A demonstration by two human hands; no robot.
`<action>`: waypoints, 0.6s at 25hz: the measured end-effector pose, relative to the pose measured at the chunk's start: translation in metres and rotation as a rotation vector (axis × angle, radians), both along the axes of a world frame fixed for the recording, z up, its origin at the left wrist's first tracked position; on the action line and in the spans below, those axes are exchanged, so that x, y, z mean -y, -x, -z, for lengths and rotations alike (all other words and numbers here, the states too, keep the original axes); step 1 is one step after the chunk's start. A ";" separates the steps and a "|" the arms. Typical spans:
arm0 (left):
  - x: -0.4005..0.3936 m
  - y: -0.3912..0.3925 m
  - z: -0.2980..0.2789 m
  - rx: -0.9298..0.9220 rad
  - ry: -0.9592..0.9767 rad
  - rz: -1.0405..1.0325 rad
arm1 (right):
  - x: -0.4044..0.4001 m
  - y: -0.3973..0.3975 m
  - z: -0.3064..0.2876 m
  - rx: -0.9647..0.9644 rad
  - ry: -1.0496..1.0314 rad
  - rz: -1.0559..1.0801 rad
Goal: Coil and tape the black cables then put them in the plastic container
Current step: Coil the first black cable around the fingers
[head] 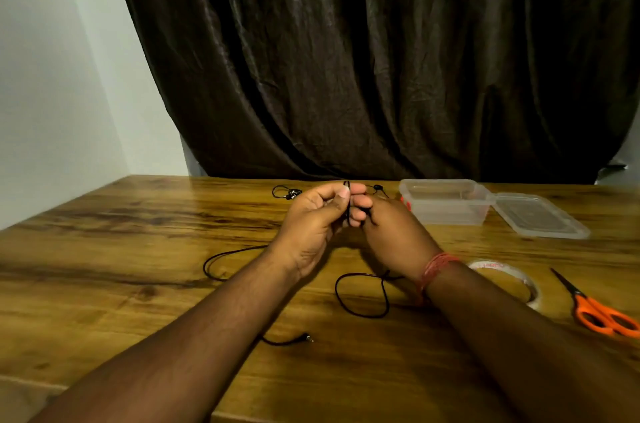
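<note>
Over the wooden table (pixel 104 249), my left hand (pixel 311 218) and right hand (pixel 391 228) both pinch the black cable (pixel 360 291).

Black cable (pixel 360 294), orange scissors (pixel 604 317), clear container (pixel 446 203), brown wood-grain table (pixel 138 249).
</note>
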State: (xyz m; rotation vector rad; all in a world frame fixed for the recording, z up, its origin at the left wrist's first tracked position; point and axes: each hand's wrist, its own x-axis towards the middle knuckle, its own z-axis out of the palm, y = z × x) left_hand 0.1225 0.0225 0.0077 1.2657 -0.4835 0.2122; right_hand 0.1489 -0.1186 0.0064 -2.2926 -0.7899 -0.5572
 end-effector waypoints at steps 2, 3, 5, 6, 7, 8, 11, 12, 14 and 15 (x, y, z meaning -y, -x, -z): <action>0.001 0.000 0.000 -0.023 0.039 -0.002 | -0.001 -0.001 0.002 -0.037 0.021 0.014; 0.001 0.000 -0.001 -0.027 0.074 -0.005 | 0.001 -0.002 0.003 -0.038 0.041 0.011; -0.001 -0.005 -0.004 -0.008 0.134 -0.053 | 0.004 0.001 0.003 -0.058 0.101 -0.032; -0.003 -0.007 -0.006 0.009 0.132 -0.101 | 0.005 0.004 0.002 -0.067 0.143 -0.065; -0.004 -0.010 -0.007 0.026 0.105 -0.157 | 0.005 0.006 0.001 -0.064 0.193 -0.093; -0.005 -0.012 -0.006 0.038 0.065 -0.208 | 0.004 0.010 0.000 -0.044 0.247 -0.109; -0.009 -0.015 0.000 0.075 -0.100 -0.289 | 0.004 0.016 -0.008 0.096 0.317 -0.092; -0.011 -0.017 0.001 0.089 -0.163 -0.289 | 0.007 0.017 -0.012 0.155 0.285 -0.079; -0.011 -0.019 0.004 0.114 -0.291 -0.264 | 0.014 0.016 -0.019 0.255 0.214 -0.042; -0.009 -0.020 0.006 0.110 -0.327 -0.222 | 0.018 0.015 -0.022 0.299 0.195 -0.011</action>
